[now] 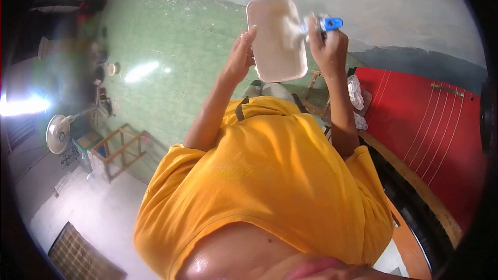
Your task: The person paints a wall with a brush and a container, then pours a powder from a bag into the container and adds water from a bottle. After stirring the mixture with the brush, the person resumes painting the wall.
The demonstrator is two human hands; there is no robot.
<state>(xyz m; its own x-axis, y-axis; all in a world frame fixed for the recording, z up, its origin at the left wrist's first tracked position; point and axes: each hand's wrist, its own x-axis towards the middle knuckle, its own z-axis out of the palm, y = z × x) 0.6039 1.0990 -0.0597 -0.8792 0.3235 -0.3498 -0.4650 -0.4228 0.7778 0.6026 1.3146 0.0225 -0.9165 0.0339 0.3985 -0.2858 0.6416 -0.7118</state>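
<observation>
A shallow white tub [270, 46] with rounded corners is held out in front of me, pale paint coating its inside. My left hand [243, 52] grips its left edge, thumb over the rim. In my right hand [327, 44] is a paintbrush [331, 24] with a blue handle, the fingers closed around it near the whitened ferrule. The bristle end, blurred and coated in white, is over the tub's right side and overlaps its rim in this view.
A partly painted wall [415, 15] rises ahead. A red panel [420, 119] is at my right, with a white plastic bag [355, 92] beside it. On the left are a wooden frame [120, 148] and a fan [58, 134]. Green tiled floor [171, 36] shows white specks.
</observation>
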